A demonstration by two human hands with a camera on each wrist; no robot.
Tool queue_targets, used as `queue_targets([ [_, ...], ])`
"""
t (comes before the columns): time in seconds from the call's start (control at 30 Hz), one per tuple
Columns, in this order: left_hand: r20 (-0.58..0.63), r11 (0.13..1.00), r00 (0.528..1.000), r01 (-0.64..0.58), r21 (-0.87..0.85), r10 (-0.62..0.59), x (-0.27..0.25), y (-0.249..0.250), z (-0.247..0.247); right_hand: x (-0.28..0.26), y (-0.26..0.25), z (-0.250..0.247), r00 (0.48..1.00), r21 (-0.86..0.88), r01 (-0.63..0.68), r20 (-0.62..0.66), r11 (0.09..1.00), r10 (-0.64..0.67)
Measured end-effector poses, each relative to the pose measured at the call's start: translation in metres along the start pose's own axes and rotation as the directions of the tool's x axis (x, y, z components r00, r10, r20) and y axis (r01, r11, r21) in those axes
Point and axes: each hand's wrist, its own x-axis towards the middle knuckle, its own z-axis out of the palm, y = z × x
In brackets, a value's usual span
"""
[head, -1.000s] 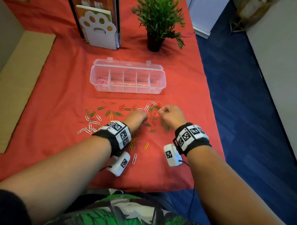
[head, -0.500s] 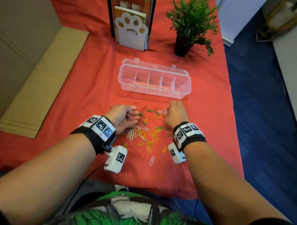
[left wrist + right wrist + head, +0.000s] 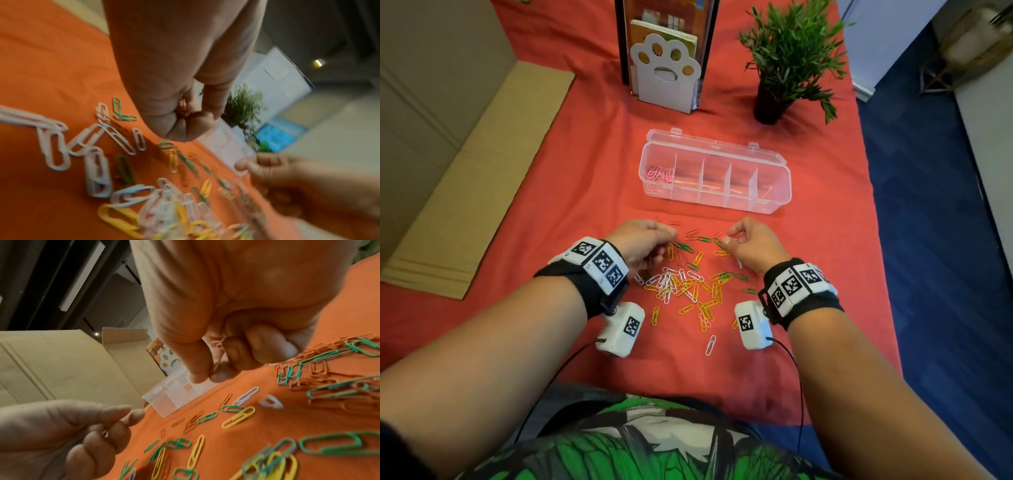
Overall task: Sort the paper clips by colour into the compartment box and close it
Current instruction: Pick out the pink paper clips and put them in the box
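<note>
Both hands [image 3: 643, 240] [image 3: 753, 241] have risen, pinching red clips [image 3: 218, 344] above the red-clothed table [image 3: 551, 192].

Pink clips [image 3: 660, 173] in clear box [image 3: 774, 202], red cloth [image 3: 571, 192], perhaps orange clips [image 3: 218, 344] pinched

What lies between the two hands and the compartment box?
In the head view, only bare red cloth separates the hands from the compartment box, apart from a stray red clip.

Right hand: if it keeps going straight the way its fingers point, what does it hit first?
The right hand points away from the person, slightly leftward. Past a strip of bare red tablecloth, the first thing would likely be the near wall of the open compartment box; depth is uncertain. It pinches red paper clips.
</note>
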Motion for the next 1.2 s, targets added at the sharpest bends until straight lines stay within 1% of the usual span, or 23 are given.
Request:
queue_targets([
  [0.03, -0.027, 0.992, 0.999, -0.026, 0.119, 0.030, 0.002, -0.005, -0.002, -0.003, -0.001, 0.003, 1.000, 0.005, -0.009, 0.022, 1.000, 0.008],
  [0.07, -0.044, 0.967, 0.996, -0.061, 0.248, 0.074, 0.002, -0.010, -0.004, -0.005, -0.002, 0.006, 0.998, 0.034, -0.032, 0.055, 0.999, 0.031],
  [0.13, -0.020, 0.875, 0.985, -0.142, 0.464, 0.171, 0.003, -0.021, -0.008, -0.012, -0.004, 0.015, 0.982, 0.167, -0.124, 0.162, 0.978, 0.097],
  [0.17, 0.009, 0.824, 0.979, -0.175, 0.539, 0.202, 0.003, -0.025, -0.010, -0.017, -0.006, 0.020, 0.972, 0.257, -0.159, 0.211, 0.953, 0.105],
  [0.2, 0.027, 0.770, 0.974, -0.194, 0.608, 0.224, 0.002, -0.030, -0.012, -0.021, -0.007, 0.025, 0.968, 0.319, -0.168, 0.235, 0.933, 0.094],
  [0.23, 0.024, 0.715, 0.970, -0.195, 0.672, 0.242, 0.001, -0.034, -0.014, -0.024, -0.008, 0.031, 0.968, 0.332, -0.157, 0.239, 0.930, 0.078],
  [0.3, -0.003, 0.616, 0.960, -0.178, 0.767, 0.281, -0.001, -0.041, -0.017, -0.031, -0.010, 0.044, 0.977, 0.247, -0.093, 0.210, 0.965, 0.040],
  [0.37, 0.008, 0.548, 0.951, -0.186, 0.816, 0.310, -0.002, -0.047, -0.020, -0.036, -0.012, 0.058, 0.979, 0.121, 0.012, 0.202, 0.993, -0.036],
  [0.4, 0.016, 0.535, 0.948, -0.193, 0.822, 0.317, -0.003, -0.048, -0.022, -0.038, -0.012, 0.065, 0.973, 0.050, 0.076, 0.215, 0.996, -0.085],
  [0.47, 0.008, 0.543, 0.947, -0.190, 0.818, 0.320, -0.003, -0.049, -0.028, -0.041, -0.010, 0.076, 0.959, -0.098, 0.191, 0.231, 0.977, -0.164],
  [0.53, -0.019, 0.544, 0.940, -0.180, 0.820, 0.341, -0.004, -0.048, -0.034, -0.040, -0.006, 0.079, 0.967, -0.177, 0.215, 0.175, 0.960, -0.184],
  [0.6, -0.038, 0.534, 0.923, -0.188, 0.824, 0.383, -0.004, -0.047, -0.040, -0.036, -0.004, 0.075, 0.980, -0.221, 0.199, 0.068, 0.955, -0.189],
  [0.67, -0.012, 0.539, 0.918, -0.223, 0.812, 0.397, -0.005, -0.045, -0.044, -0.033, -0.005, 0.071, 0.979, -0.235, 0.204, 0.022, 0.950, -0.204],
  [0.73, 0.069, 0.511, 0.923, -0.271, 0.816, 0.378, -0.007, -0.045, -0.045, -0.035, -0.011, 0.072, 0.969, -0.240, 0.246, 0.046, 0.939, -0.242],
  [0.8, 0.152, 0.445, 0.925, -0.305, 0.842, 0.348, -0.009, -0.048, -0.045, -0.040, -0.017, 0.079, 0.946, -0.249, 0.325, 0.104, 0.912, -0.308],
  [0.87, 0.190, 0.372, 0.925, -0.313, 0.874, 0.330, -0.011, -0.051, -0.047, -0.046, -0.017, 0.090, 0.919, -0.280, 0.391, 0.170, 0.877, -0.356],
  [0.93, 0.198, 0.340, 0.917, -0.319, 0.885, 0.347, -0.011, -0.055, -0.051, -0.050, -0.013, 0.096, 0.907, -0.297, 0.418, 0.189, 0.859, -0.376],
  [1.03, 0.188, 0.331, 0.900, -0.329, 0.885, 0.393, -0.009, -0.057, -0.054, -0.047, -0.008, 0.093, 0.929, -0.328, 0.369, 0.125, 0.870, -0.347],
  [1.07, 0.172, 0.354, 0.899, -0.326, 0.877, 0.402, -0.009, -0.057, -0.054, -0.045, -0.007, 0.089, 0.939, -0.331, 0.343, 0.104, 0.879, -0.327],
  [1.1, 0.140, 0.406, 0.902, -0.317, 0.857, 0.409, -0.009, -0.056, -0.055, -0.043, -0.007, 0.085, 0.950, -0.323, 0.312, 0.091, 0.894, -0.298],
  [1.2, 0.033, 0.637, 0.923, -0.290, 0.714, 0.382, -0.004, -0.053, -0.057, -0.040, -0.014, 0.068, 0.974, -0.220, 0.225, 0.074, 0.949, -0.214],
])
